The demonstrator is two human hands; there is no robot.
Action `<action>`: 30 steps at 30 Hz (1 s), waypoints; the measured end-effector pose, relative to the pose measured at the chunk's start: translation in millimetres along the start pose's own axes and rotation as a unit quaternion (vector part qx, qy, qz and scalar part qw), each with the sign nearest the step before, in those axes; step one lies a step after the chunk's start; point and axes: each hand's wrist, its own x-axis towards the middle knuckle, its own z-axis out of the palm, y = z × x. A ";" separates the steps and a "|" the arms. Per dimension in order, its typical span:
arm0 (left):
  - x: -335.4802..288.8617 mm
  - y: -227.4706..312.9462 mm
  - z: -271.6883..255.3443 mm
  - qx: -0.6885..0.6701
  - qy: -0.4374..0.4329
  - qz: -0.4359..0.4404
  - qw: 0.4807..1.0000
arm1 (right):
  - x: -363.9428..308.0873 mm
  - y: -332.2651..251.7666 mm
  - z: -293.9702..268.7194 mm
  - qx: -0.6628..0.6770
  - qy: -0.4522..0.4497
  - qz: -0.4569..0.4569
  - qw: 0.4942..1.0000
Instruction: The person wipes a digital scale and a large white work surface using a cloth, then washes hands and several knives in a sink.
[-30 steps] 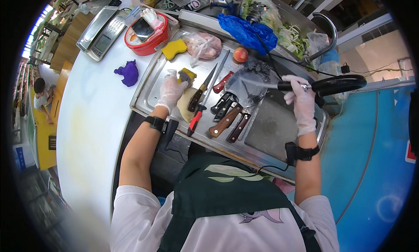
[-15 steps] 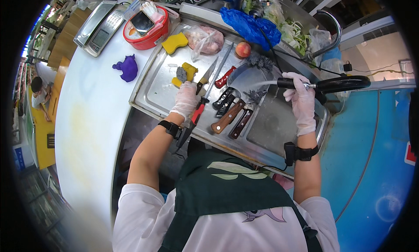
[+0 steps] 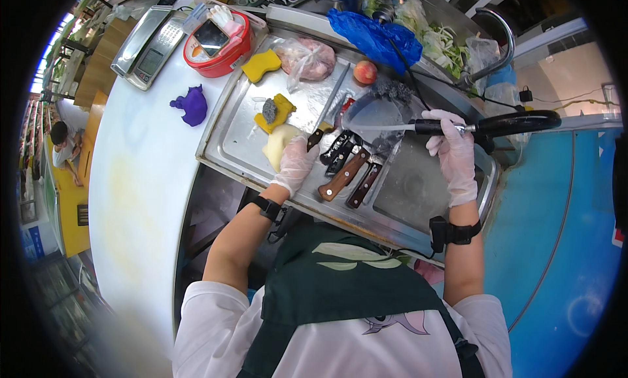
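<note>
Gloved hands at a sink tray, working well apart. Your left hand [image 3: 296, 163] is closing its fingers on a dark-handled knife [image 3: 315, 139] over the near-middle part of the metal tray [image 3: 226, 139]; whether the grip is also taking in something beneath is staying hidden. A pale rounded piece [image 3: 277, 145] is lying just beside it on the left. Your right hand [image 3: 453, 142] is wrapping the black spray handle [image 3: 432, 127], which is sending a water jet [image 3: 386, 127] leftward above the far edge of the basin [image 3: 409, 188].

Chief hazard: the blade of the knife is not showing clearly, while a wooden-handled knife [image 3: 343, 175] and a dark brown-handled knife [image 3: 364, 186] are lying close on the right, their blades also hard to make out. If your left hand is straying right, a hidden edge could be cutting through the thin glove. Wet film could be loosening your hold, letting the handle twist.

Second hazard: the jet is pointing towards the left side; a slight turn of your right wrist could be splashing the bagged meat [image 3: 306, 59] or the peach [image 3: 365, 72] on the far side. A black plug [image 3: 525, 94] is hanging at the far right, where stray spray could be wetting it.
</note>
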 end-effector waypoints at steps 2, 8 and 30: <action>3.2 15.1 3.2 0.032 -0.024 -0.010 0.999 | 2.9 1.0 1.6 -0.016 0.015 -0.025 0.999; 5.1 42.2 6.3 0.162 -0.141 -0.061 0.975 | -2.2 0.2 0.3 0.026 0.002 -0.010 1.000; -0.1 35.5 23.6 0.040 -0.066 -0.092 0.993 | -7.2 -1.6 3.3 0.022 0.002 -0.006 1.000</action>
